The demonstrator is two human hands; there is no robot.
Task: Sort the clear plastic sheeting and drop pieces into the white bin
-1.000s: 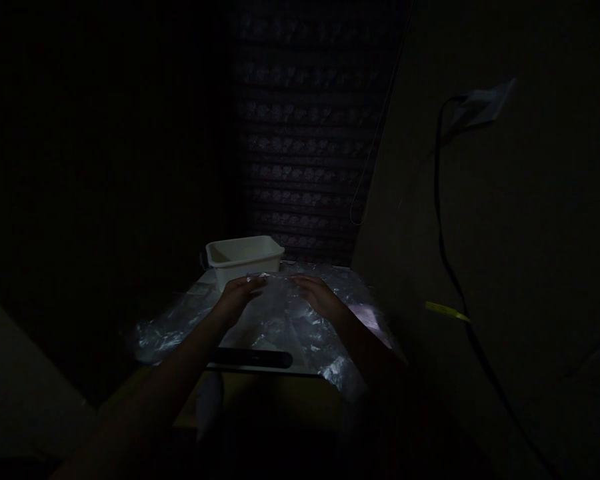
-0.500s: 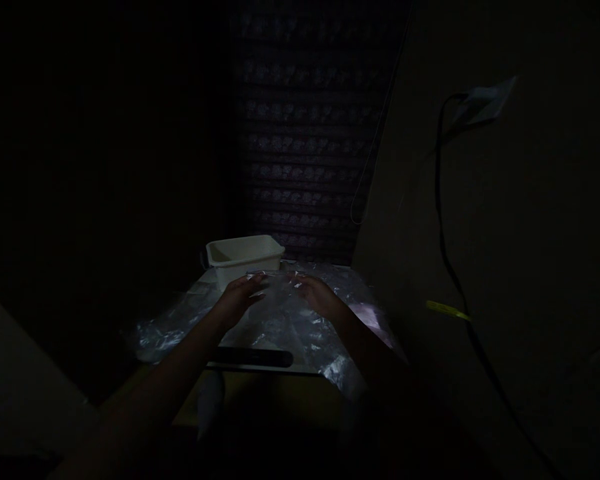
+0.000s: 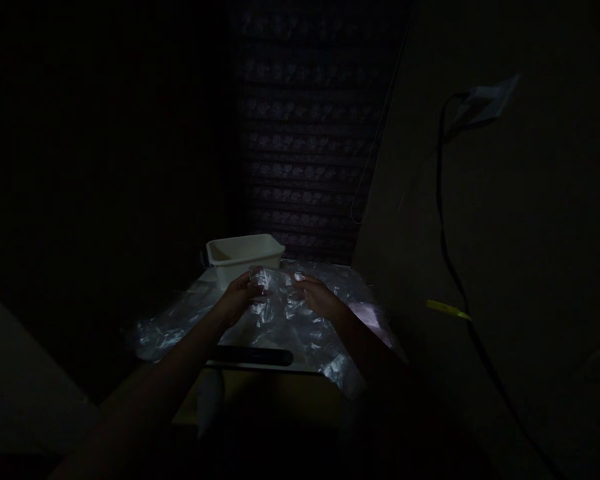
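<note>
Through my head feed, the left hand [image 3: 236, 300] and right hand [image 3: 321, 298] each have fingers clamped on a crinkled clear plastic sheet [image 3: 275, 297], held between them above the table [image 3: 304, 364]. I see a white plastic tub [image 3: 245, 272] just beyond the left hand and a dark bar [image 3: 255, 356] along the table's near edge.

The left hand [image 3: 237, 301] and right hand [image 3: 321, 299] are ungloved. Both forearms [image 3: 193, 357] are bare, tapering to the wrists; nearer the body, darkness hides whatever is worn.
</note>
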